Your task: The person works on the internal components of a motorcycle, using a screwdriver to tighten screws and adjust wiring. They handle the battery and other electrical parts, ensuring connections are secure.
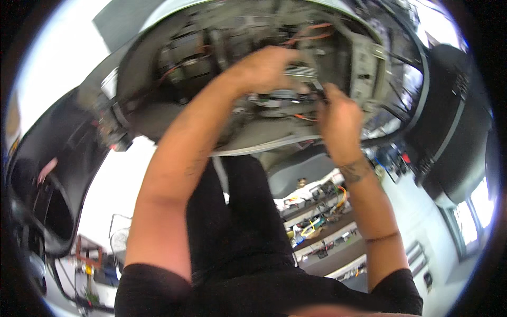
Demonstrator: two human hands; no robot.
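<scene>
Both my arms reach into a large round opening of a machine body, full of grey metal parts and wiring. My left hand is curled around a small grey ribbed part near the middle of the opening. My right hand is just to the right and below it, with its fingers pinched on a dark cable end beside that part. Orange cables run across the top of the cavity above both hands. A pale grey bracket stands to the right of my right hand.
A light rim edges the opening below my hands. Dark curved panels lie at the left and right. Shelves with coloured wires and small parts show between my arms. A wire fan guard is at the lower left.
</scene>
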